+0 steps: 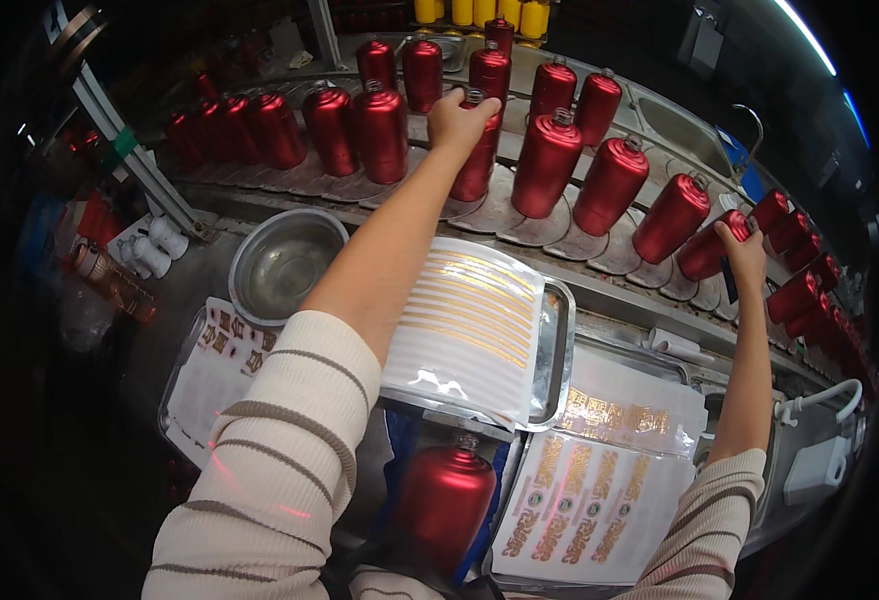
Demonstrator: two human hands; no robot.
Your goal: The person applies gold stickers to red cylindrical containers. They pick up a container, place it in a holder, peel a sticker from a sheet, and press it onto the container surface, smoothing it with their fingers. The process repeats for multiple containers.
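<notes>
My left hand (458, 124) is closed around the neck of a glossy red glass bottle (477, 168), which stands upright on the row of overlapping round plates. Far to the right, my right hand (746, 252) has its fingers around the neck end of another red bottle (702, 254) in the same row. Something narrow and dark (729, 281) shows below that hand; its kind is unclear. Close to my body stands one more red bottle (446, 505) against blue material.
Several red bottles (550, 168) line the plate conveyor (615, 253). Nearer lie a metal bowl of liquid (287, 268), a tray (558, 352) under a sheet of gold stripes (475, 325), gold-patterned decal sheets (580, 510) and another decal sheet (207, 380). A white hose (828, 399) sticks out at right.
</notes>
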